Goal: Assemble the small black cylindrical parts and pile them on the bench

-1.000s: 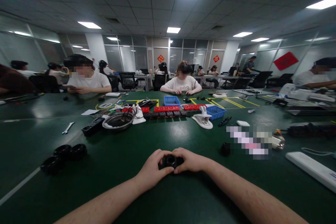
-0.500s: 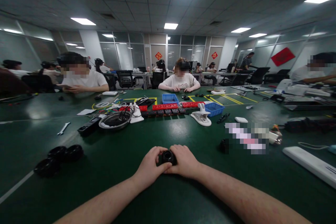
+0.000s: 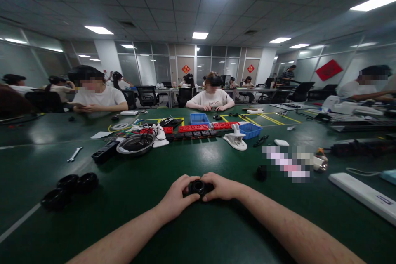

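A small black ring-shaped part [image 3: 197, 187] with a round opening on top sits between my hands, low over the green table [image 3: 173, 231]. My left hand [image 3: 178, 193] closes on its left side, thumb along the near edge. From the other side my right hand [image 3: 218, 186] grips it, fingers curled round the back and thumb at the front. The fingers hide most of its sides, so its exact kind does not show. Whether it rests on the table or is lifted slightly, I cannot tell.
Several black round parts [image 3: 69, 185] lie at the left, near a wrench [image 3: 74, 154]. Ahead are a metal bowl [image 3: 135, 148], red power strips [image 3: 193, 128], a white clamp base [image 3: 235, 140] and a blue bin [image 3: 250, 130]. A long white bar [image 3: 365, 196] lies right. People sit across the table.
My right hand has shifted slightly right, its fingers looser around the black part, showing more of it. My left hand stays nearly in place. The view has turned slightly.
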Demonstrator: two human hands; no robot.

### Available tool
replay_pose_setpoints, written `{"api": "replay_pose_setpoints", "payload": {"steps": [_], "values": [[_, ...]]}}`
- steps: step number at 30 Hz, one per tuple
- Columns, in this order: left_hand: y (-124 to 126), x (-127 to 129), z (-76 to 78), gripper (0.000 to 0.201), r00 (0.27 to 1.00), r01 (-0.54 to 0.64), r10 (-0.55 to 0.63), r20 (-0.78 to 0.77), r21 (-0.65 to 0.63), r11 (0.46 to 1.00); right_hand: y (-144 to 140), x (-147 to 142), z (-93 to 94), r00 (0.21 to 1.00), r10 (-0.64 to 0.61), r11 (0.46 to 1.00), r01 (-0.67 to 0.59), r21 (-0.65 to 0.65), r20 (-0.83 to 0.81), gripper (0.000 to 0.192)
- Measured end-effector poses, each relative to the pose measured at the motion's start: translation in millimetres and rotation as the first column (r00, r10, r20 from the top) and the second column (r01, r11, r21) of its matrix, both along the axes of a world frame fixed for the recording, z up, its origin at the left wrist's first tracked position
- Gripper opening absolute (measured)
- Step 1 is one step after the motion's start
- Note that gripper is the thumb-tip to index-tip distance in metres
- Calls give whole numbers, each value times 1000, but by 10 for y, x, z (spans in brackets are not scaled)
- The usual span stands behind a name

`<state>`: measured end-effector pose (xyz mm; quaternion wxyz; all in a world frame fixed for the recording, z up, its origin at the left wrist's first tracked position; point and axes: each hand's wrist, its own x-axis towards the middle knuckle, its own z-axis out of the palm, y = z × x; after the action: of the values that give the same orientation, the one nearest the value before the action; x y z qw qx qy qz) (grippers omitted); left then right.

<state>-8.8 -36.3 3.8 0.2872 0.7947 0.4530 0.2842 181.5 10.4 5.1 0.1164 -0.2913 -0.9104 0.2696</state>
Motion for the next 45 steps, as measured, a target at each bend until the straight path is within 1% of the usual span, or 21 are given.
{"api": "replay_pose_setpoints", "payload": {"steps": [3,5,7,9,12,15,17,19,21,23,26,29,33,38,42,45], "values": [[2,10,-4,34,1000,-24,24,-4,-5,1000,-13,-26,-55,996,-93,995,93,21,1,35],[5,20,-21,33,998,-67,67,3,-11,998,-39,-64,-85,984,-174,983,173,53,21,41],[9,34,-48,34,993,-121,122,9,-18,992,-81,-118,-105,965,-256,962,249,113,52,46],[9,50,-75,33,985,-174,174,17,-20,985,-131,-178,-117,940,-331,929,309,204,83,49],[2,72,-95,31,975,-221,221,22,-9,975,-193,-251,-131,910,-399,875,340,345,114,48],[1,79,-97,32,972,-236,236,20,-5,972,-217,-273,-141,904,-411,852,335,403,118,49],[9,71,-96,32,976,-216,216,27,-8,976,-205,-253,-137,921,-381,868,326,374,81,51],[21,56,-93,33,985,-169,169,35,-11,986,-171,-210,-117,953,-302,915,280,291,31,53],[29,41,-84,35,993,-113,113,35,-10,994,-123,-150,-79,981,-194,966,191,177,0,53],[29,30,-66,36,998,-65,65,25,-6,998,-72,-89,-30,996,-88,995,88,52,-16,47],[15,27,-35,36,1000,-27,27,5,-17,1000,-17,-22,34,998,37,995,-41,-91,-47,36],[0,32,-14,36,1000,-29,29,-9,-29,999,1,4,64,993,94,987,-102,-124,-73,37],[-6,32,-12,35,1000,-21,21,-12,-23,1000,0,8,69,991,107,983,-116,-139,-76,40],[-5,28,-16,35,1000,-20,20,-20,-22,1000,4,5,46,997,54,992,-59,-115,-50,38],[-12,42,-20,35,1000,-31,31,-4,-22,999,-15,-22,-11,999,-47,996,47,-70,-7,39],[-24,63,-40,34,997,-82,82,10,-37,996,-65,-77,-66,986,-160,987,159,35,43,46]]}}
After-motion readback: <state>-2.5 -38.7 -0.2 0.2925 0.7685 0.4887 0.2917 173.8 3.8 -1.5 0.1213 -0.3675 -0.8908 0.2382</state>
